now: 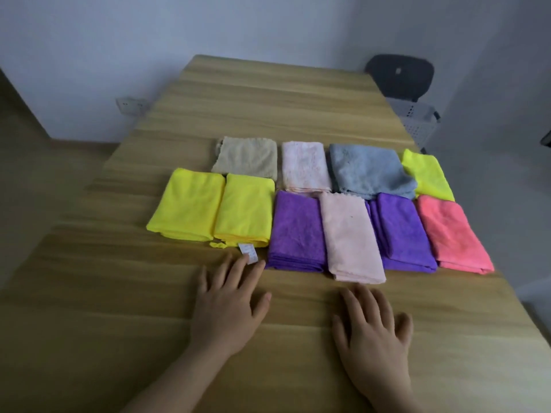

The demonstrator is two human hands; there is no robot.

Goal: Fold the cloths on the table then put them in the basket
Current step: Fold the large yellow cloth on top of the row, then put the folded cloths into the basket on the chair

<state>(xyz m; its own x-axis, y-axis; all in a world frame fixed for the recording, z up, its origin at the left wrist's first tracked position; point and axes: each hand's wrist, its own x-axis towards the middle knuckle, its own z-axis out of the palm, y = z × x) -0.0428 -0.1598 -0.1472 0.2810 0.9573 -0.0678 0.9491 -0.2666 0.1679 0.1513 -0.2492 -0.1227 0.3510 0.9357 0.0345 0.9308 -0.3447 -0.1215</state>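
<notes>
Resting empty and flat on the table (268, 99) beside folded cloths (298, 228), left hand (229, 305) and right hand (374, 332) face soft, light bundles likely best pinched at near edges.

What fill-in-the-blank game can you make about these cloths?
1. The front pink cloth lies between two ____ cloths.
2. The left hand and right hand rest flat on the ____.
3. The leftmost cloth is ____.
Missing words: purple; table; yellow.
</notes>
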